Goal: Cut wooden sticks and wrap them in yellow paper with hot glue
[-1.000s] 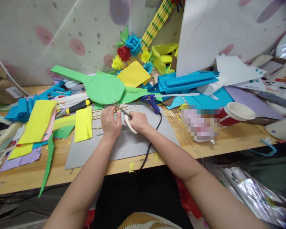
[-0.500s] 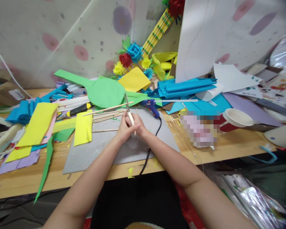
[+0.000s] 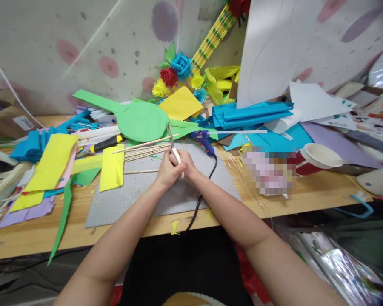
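Both my hands are closed together around a pair of white-handled scissors (image 3: 178, 158), held over the grey cutting mat (image 3: 166, 202). My left hand (image 3: 168, 171) wraps one side with its thumb across the handle, and my right hand (image 3: 187, 162) presses in from the other side. The metal blades point away from me. A thin wooden stick (image 3: 143, 144) crosses at the blades, sticking out mostly to the left. Several more sticks (image 3: 143, 154) lie on the mat beside my left hand. Most of my fingers are hidden behind the handles.
A blue glue gun (image 3: 206, 143) with a black cord lies right of my hands. Green paper (image 3: 143, 121) is behind them. Folded yellow paper (image 3: 111, 169) and a utility knife (image 3: 105, 145) are to the left. A paper cup (image 3: 319, 159) stands on the right.
My hands keep their grip on the scissors, with the stick still at the blades. The view has shifted slightly; nothing else has visibly moved.
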`<act>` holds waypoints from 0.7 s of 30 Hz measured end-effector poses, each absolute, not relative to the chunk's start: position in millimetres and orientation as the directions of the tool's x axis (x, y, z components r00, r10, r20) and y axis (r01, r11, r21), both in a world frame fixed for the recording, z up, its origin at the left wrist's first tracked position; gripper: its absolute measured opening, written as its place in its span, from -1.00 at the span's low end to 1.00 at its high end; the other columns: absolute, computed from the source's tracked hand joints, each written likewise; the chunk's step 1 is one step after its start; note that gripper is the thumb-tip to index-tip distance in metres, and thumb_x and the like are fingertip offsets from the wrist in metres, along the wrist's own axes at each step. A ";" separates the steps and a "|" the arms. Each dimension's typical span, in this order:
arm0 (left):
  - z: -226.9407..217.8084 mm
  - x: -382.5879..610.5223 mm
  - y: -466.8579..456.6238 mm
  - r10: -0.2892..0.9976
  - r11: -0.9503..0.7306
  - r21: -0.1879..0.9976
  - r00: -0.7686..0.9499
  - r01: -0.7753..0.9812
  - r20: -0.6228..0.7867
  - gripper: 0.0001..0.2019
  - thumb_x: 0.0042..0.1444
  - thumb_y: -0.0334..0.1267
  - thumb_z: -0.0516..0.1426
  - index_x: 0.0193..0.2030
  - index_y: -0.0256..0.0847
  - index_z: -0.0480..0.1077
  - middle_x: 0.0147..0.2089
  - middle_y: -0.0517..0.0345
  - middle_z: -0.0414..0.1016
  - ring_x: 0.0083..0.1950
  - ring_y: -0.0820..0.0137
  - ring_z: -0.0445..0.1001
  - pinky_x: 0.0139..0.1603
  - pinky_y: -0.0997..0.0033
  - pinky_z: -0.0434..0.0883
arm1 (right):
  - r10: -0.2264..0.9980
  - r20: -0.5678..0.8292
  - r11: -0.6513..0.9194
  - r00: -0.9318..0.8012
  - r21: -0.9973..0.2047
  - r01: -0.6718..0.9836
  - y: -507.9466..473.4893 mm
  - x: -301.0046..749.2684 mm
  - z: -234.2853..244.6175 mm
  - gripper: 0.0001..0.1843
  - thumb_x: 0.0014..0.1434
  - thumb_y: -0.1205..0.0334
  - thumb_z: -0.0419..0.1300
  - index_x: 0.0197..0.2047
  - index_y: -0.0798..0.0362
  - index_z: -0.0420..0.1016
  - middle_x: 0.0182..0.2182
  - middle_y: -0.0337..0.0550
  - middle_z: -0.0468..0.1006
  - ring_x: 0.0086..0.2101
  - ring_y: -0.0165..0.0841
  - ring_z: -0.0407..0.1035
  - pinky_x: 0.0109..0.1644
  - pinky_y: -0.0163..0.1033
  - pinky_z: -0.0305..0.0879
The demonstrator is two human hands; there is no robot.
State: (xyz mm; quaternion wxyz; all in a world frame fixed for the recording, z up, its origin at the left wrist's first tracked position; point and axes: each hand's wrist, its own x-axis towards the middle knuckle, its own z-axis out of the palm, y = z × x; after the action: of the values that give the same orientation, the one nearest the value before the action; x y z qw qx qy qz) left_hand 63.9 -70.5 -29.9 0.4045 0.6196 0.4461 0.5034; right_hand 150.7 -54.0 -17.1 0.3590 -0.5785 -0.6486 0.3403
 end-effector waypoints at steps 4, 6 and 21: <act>-28.4 55.9 -71.2 0.935 -0.342 0.919 0.164 0.197 0.313 -0.35 -0.17 -0.11 0.21 0.09 -0.22 0.14 -0.01 -0.05 0.38 -0.04 0.27 0.41 -0.08 0.31 0.36 | 0.996 0.077 0.090 -0.051 -0.705 0.703 -53.0 161.5 -10.1 -0.76 -0.04 0.18 0.00 -0.37 0.06 0.44 -0.45 -0.21 0.50 -0.41 -0.36 0.34 -0.37 -0.35 0.16; -22.6 46.9 -73.0 0.915 -0.404 0.858 0.150 0.318 0.375 -0.43 -0.09 -0.09 0.17 0.08 -0.20 0.18 -0.03 -0.03 0.41 -0.04 0.30 0.42 -0.07 0.32 0.35 | 0.996 0.084 0.053 -0.005 -0.581 0.812 -53.0 168.2 -7.8 -0.72 -0.01 0.10 0.02 -0.32 0.06 0.44 -0.38 -0.14 0.53 -0.36 -0.29 0.37 -0.33 -0.30 0.17; -20.2 17.8 -67.9 0.860 -0.425 0.694 0.020 0.582 0.510 -0.83 0.11 -0.19 0.04 -0.21 -0.21 0.32 -0.28 0.11 0.48 -0.29 0.43 0.44 -0.24 0.46 0.33 | 0.947 0.184 0.315 -0.263 -0.381 0.869 -59.7 170.5 -16.3 -0.78 0.08 0.10 0.02 -0.29 0.05 0.34 -0.31 -0.15 0.49 -0.33 -0.35 0.31 -0.35 -0.32 0.02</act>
State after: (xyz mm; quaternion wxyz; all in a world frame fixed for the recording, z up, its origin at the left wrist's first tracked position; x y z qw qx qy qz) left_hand 17.8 -67.9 -20.2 0.1471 0.6987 0.5158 0.4734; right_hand 170.5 -59.7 -16.3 0.1910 -0.5763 -0.7881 0.1018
